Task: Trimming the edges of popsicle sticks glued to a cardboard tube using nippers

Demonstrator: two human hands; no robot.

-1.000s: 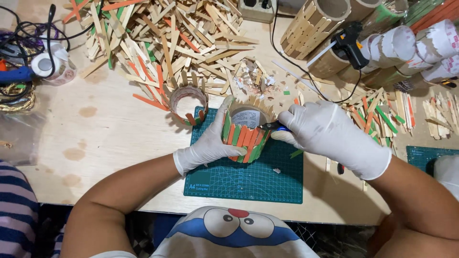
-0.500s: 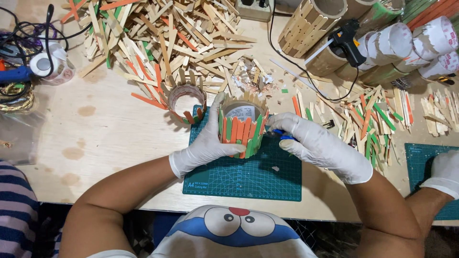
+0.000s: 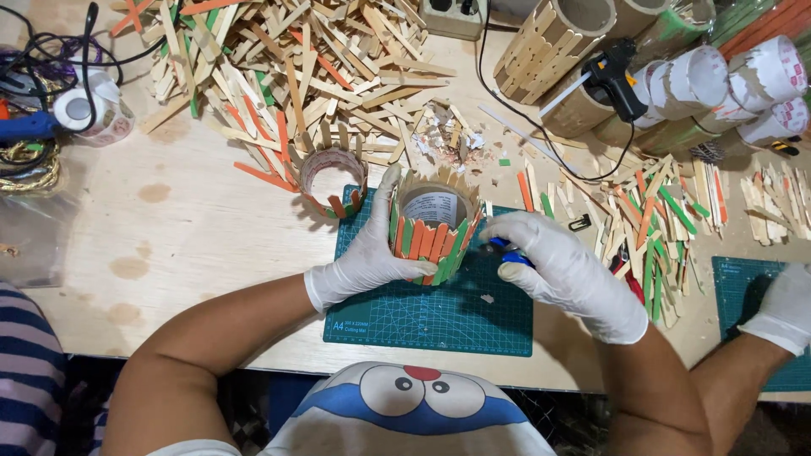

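A round holder [image 3: 432, 226] clad in orange, green and plain wooden sticks stands on a green cutting mat [image 3: 439, 314]. My left hand [image 3: 365, 253], in a white glove, wraps around the holder's left side. My gloved right hand [image 3: 568, 272] is closed around a small blue-handled tool [image 3: 505, 250], its tip against the holder's right side. A second, smaller stick ring [image 3: 331, 179] sits just beyond the mat's far left corner.
A big heap of wooden sticks [image 3: 279, 67] covers the far table. A black glue gun [image 3: 615, 74] lies by cardboard tubes [image 3: 557, 42] and tape rolls [image 3: 718, 80]. Coloured sticks [image 3: 650, 219] lie to the right. Another person's gloved hand [image 3: 781, 308] rests on a second mat.
The holder was turned and tilted slightly in my left hand. My right hand slid lower and to the right beside it, still with the blue tool.
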